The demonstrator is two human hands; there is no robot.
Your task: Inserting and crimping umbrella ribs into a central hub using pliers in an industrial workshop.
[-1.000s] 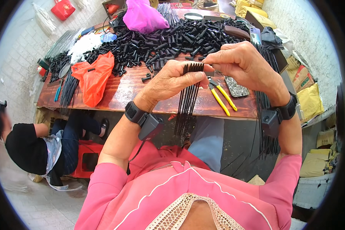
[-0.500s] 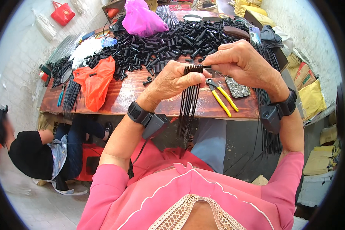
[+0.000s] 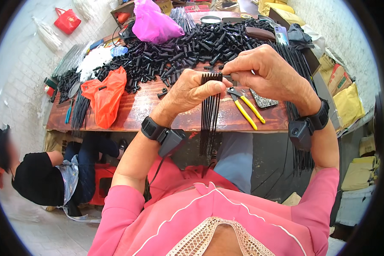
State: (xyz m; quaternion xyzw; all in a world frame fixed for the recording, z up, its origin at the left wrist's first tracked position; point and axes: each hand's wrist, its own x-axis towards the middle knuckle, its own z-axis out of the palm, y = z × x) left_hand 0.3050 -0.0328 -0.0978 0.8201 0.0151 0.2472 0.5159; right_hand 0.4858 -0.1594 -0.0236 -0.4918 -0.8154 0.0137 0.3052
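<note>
My left hand [image 3: 194, 88] pinches a row of thin black rods [image 3: 209, 119] near their tops; they hang past the surface's [image 3: 146, 102] near edge. My right hand [image 3: 266, 71] bends close beside the tops; whether it grips, I cannot tell. The rods look light, springy, perhaps slippery; best held flat, near the top.

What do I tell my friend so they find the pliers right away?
Find the big reddish-brown table, then its near edge. Between that edge and the person's right hand lie the pliers, a little open. They're the tool with two bright yellow handles, unlike the speckled dark rectangle beside them.
</note>
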